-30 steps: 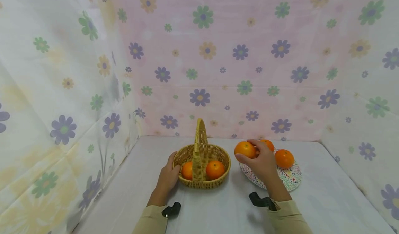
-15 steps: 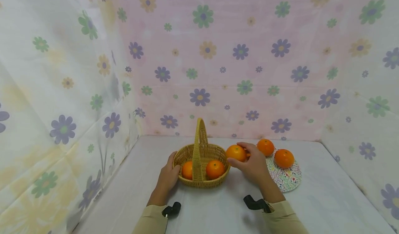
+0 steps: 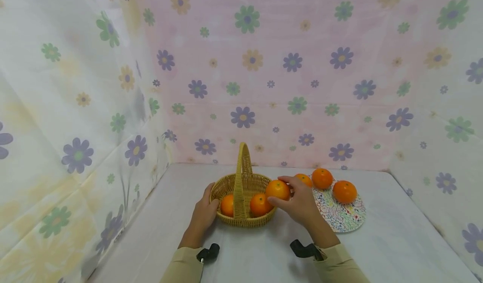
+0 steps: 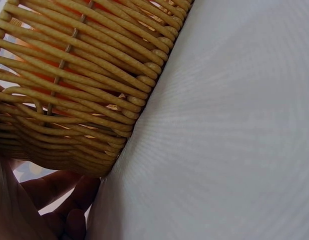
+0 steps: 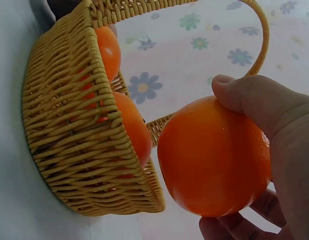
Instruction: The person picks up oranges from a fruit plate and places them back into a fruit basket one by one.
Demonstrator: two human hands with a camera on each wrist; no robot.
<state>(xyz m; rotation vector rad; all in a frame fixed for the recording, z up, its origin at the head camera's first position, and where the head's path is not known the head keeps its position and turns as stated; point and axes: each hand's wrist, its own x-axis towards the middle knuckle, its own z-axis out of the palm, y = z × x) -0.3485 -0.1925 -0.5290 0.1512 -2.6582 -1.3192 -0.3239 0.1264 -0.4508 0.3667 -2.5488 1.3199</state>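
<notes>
An orange (image 3: pixel 277 190) is held between the thumb and fingers of my right hand (image 3: pixel 299 203), over the right rim of a wicker basket (image 3: pixel 244 222). In the right wrist view that orange (image 5: pixel 212 157) hangs beside the basket's rim, apart from it. Two more oranges lie inside the basket, one orange (image 3: pixel 260 205) right of the handle and another orange (image 3: pixel 227 206) partly behind it. My left hand (image 3: pixel 204 211) grips the basket's left rim, thumb at the edge. The left wrist view shows fingers (image 4: pixel 79 192) against the outside of the woven wall.
To the right lies a round, colour-speckled mat (image 3: pixel 341 216). An orange (image 3: pixel 344 192) rests on it, a second orange (image 3: pixel 322 178) sits at its back edge, and a third orange (image 3: pixel 303 180) is partly hidden by my right hand. Flowered cloth walls (image 3: pixel 279 119) enclose the white table (image 3: pixel 151 232).
My right hand has carried the orange leftward from above the mat to the basket's right rim. An orange behind that hand shows more now. My left hand stays on the basket.
</notes>
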